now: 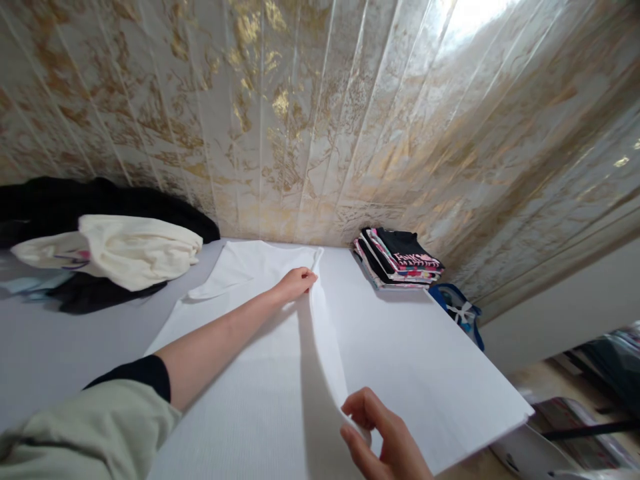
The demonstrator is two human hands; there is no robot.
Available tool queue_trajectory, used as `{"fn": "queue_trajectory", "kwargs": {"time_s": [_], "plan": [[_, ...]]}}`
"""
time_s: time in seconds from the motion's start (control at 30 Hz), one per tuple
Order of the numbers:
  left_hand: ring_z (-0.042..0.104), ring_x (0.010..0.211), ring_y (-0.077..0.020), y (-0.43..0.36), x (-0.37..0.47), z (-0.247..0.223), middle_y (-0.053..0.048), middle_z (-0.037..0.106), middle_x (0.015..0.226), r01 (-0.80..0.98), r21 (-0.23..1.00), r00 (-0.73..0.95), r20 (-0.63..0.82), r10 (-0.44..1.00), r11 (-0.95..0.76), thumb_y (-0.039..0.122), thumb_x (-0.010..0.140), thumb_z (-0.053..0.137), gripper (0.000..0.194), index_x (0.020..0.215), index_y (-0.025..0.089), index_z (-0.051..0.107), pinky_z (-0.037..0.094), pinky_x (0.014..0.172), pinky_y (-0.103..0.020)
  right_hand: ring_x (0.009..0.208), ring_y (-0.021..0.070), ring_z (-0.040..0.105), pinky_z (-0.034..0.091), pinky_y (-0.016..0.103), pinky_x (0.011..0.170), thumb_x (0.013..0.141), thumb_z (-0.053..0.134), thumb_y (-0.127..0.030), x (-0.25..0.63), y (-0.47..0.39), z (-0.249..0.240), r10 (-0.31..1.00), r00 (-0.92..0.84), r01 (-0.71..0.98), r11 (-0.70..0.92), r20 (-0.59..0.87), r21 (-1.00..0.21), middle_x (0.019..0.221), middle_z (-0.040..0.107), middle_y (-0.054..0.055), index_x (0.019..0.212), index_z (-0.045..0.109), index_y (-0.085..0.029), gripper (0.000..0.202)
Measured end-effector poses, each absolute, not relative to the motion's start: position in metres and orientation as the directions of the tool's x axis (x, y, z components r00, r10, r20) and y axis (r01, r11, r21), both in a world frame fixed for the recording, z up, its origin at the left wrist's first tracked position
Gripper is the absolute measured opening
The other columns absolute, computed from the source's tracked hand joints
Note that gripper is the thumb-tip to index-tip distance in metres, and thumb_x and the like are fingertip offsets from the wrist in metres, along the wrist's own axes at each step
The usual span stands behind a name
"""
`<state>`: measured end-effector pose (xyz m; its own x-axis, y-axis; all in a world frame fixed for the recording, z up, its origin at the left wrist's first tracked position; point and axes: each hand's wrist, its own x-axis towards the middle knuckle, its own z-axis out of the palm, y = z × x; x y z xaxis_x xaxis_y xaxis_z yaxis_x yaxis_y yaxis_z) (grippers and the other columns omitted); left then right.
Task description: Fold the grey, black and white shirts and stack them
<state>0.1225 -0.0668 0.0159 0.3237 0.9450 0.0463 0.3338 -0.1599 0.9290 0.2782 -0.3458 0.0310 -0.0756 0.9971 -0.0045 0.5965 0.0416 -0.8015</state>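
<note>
A white short-sleeved shirt (260, 353) lies spread over the white table, one sleeve pointing left. My left hand (296, 283) reaches across it and pinches its right edge near the far end. Closer to me, my right hand (383, 433) grips the same edge lower down between thumb and fingers. Between the two hands that edge is lifted off the surface and casts a shadow on the fabric. The near end of the shirt runs out of view at the bottom.
Folded clothes (397, 259) form a stack at the back right. A cream garment (143, 250) and black clothes (115, 200) are heaped at the back left. Beside the table's right edge is a blue-trimmed bag (460, 310). A gold-patterned wall (280, 120) rises behind.
</note>
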Motion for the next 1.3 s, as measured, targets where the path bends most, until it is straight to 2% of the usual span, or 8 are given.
{"fn": "queue_trajectory", "kwargs": {"time_s": [0.23,0.43,0.77,1.0,1.13,1.3], "plan": [[0.054,0.059,-0.0107,-0.082,0.091,0.01,0.001,0.062,0.077,0.33,0.933,0.243,0.06,0.968,-0.141,0.023,0.077,0.054,0.018,0.089,0.017,0.065,0.042,0.06,-0.023,0.066,0.0125,0.051,0.04,0.022,0.065,0.081,0.055,-0.024,0.252,-0.341,0.018,0.984,-0.171,0.649,0.069,-0.057,-0.758,0.071,0.056,-0.003,0.09,0.053,-0.023,0.01],[0.046,0.052,-0.0097,-0.084,0.081,0.003,0.004,0.051,0.063,0.4,0.911,0.222,0.007,0.975,-0.097,0.012,0.074,0.052,0.019,0.087,0.017,0.065,0.035,0.052,-0.021,0.067,0.0124,0.051,0.039,0.022,0.063,0.081,0.053,-0.022,0.234,-0.34,0.02,0.958,-0.277,0.711,0.153,-0.072,-0.686,0.075,0.057,-0.001,0.095,0.053,-0.023,0.013],[0.043,0.049,-0.0102,-0.092,0.082,0.01,0.004,0.05,0.055,0.507,0.85,0.293,-0.013,0.956,-0.144,0.005,0.076,0.052,0.027,0.093,0.016,0.07,0.033,0.053,-0.022,0.067,0.0114,0.051,0.038,0.023,0.065,0.079,0.05,-0.012,0.217,-0.349,0.021,0.951,-0.287,0.736,0.141,-0.116,-0.662,0.082,0.057,-0.001,0.099,0.055,-0.023,0.024],[0.052,0.058,-0.013,-0.092,0.08,0.011,0.0,0.06,0.065,0.573,0.787,0.328,0.036,0.944,-0.229,0.005,0.08,0.046,0.031,0.095,0.014,0.072,0.04,0.063,-0.024,0.068,0.0113,0.052,0.038,0.022,0.065,0.077,0.05,-0.01,0.217,-0.352,0.022,0.947,-0.3,0.759,0.162,-0.117,-0.631,0.081,0.057,-0.002,0.095,0.056,-0.023,0.023],[0.059,0.073,-0.0158,-0.092,0.079,0.009,-0.004,0.067,0.08,0.596,0.748,0.356,0.081,0.931,-0.293,0.004,0.079,0.045,0.032,0.094,0.015,0.072,0.044,0.075,-0.026,0.068,0.0109,0.053,0.038,0.021,0.065,0.075,0.051,-0.009,0.217,-0.35,0.022,0.942,-0.305,0.776,0.162,-0.137,-0.61,0.08,0.058,-0.002,0.095,0.057,-0.023,0.026],[0.062,0.088,-0.018,-0.093,0.079,0.006,-0.006,0.068,0.097,0.626,0.698,0.372,0.126,0.92,-0.349,0.006,0.082,0.044,0.032,0.095,0.018,0.071,0.045,0.086,-0.028,0.066,0.0104,0.053,0.038,0.02,0.064,0.073,0.053,-0.009,0.217,-0.348,0.019,0.939,-0.307,0.792,0.163,-0.154,-0.588,0.08,0.06,-0.003,0.095,0.058,-0.025,0.028]]}}
